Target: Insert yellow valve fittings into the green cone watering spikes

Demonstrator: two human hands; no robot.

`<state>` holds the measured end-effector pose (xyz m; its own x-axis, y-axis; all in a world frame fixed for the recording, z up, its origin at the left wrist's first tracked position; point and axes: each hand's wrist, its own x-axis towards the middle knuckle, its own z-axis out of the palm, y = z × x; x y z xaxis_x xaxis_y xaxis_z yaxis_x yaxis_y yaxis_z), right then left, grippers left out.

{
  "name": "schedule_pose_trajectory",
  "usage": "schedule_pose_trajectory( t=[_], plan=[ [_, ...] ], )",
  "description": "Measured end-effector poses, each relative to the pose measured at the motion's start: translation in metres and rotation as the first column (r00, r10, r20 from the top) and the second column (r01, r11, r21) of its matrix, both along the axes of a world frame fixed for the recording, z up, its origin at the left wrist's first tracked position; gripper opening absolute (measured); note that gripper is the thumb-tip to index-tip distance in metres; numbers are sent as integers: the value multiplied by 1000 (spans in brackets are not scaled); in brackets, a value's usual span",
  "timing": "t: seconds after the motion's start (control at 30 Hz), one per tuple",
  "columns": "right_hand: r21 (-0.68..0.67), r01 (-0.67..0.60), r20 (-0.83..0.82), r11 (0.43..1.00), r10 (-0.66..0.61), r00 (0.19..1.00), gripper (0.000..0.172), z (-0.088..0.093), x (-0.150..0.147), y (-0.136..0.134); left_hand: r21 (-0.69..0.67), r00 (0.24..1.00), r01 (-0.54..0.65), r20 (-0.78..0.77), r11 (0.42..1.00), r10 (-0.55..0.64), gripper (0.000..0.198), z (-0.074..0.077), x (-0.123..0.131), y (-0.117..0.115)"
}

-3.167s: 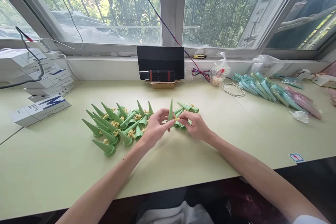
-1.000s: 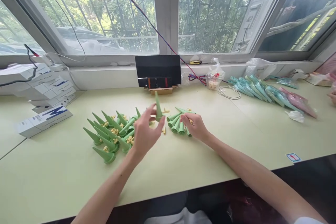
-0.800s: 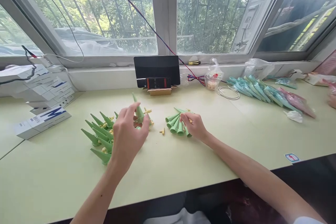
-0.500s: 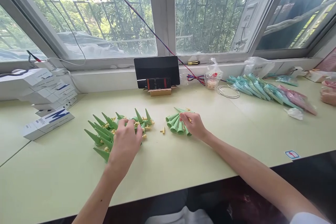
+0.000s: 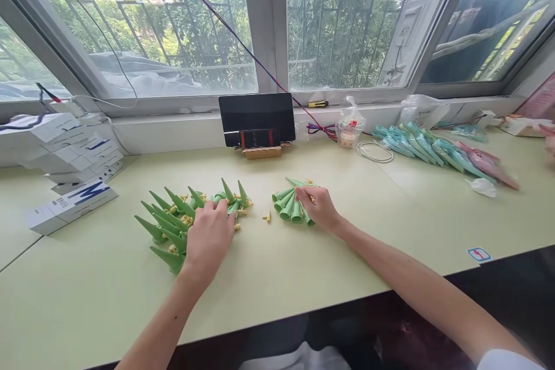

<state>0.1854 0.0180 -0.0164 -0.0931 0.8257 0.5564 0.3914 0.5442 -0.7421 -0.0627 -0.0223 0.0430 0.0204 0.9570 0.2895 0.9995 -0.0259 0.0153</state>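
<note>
A large heap of green plastic cones (image 5: 173, 221) with small yellow pieces lies on the pale green table (image 5: 303, 266), left of centre. My left hand (image 5: 208, 238) rests palm down on the right side of this heap, fingers curled onto the cones. A smaller cluster of green cones (image 5: 289, 203) lies to its right. My right hand (image 5: 318, 208) sits on that cluster, fingers pinched on a cone. One loose yellow piece (image 5: 267, 218) lies between the two groups.
A dark tablet (image 5: 256, 117) with a phone (image 5: 259, 139) on a wooden stand leans at the window sill. White boxes (image 5: 71, 199) are stacked at the left. Teal packets (image 5: 427, 147), pink packets, a white cable coil (image 5: 375, 151) and plastic bags lie at the right.
My left hand carried a green cone leftward and down onto the big heap, where it now rests. My right hand moved from the shared cone to the small cluster and stayed there.
</note>
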Motion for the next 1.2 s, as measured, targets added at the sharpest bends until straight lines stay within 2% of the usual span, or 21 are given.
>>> schedule_pose_trajectory(
  t=[0.2,0.3,0.4,0.47,0.57,0.7,0.83,0.93,1.03,1.2],
  plan=[
    [36,6,28,999,-7,1000,52,-1,0,-1,129,998,56,25,990,-60,29,5,5,-1],
    [80,10,56,997,-15,998,47,0,-1,-1,225,982,148,86,963,-171,28,9,13,2],
    [150,-12,102,989,-4,995,35,5,-1,-3,263,913,327,160,908,-375,24,8,28,13],
    [214,-45,163,976,9,987,30,10,-1,-3,220,838,466,200,857,-507,26,2,39,25],
    [306,-110,302,946,13,953,31,20,2,1,147,753,576,285,804,-592,30,-13,50,44],
    [364,-166,469,916,-26,883,39,28,15,18,73,715,629,336,774,-613,39,-35,53,62],
    [387,-85,439,918,-102,893,40,20,30,38,66,704,641,347,765,-620,46,-48,49,65],
    [398,-17,387,917,-151,909,36,7,36,43,76,705,629,364,774,-609,43,-50,47,63],
    [364,-66,433,929,-106,895,25,-2,38,39,81,712,619,362,781,-602,40,-50,46,61],
    [248,-14,410,969,-92,907,13,-4,38,33,92,695,643,347,760,-630,36,-47,46,57]
  ],
)
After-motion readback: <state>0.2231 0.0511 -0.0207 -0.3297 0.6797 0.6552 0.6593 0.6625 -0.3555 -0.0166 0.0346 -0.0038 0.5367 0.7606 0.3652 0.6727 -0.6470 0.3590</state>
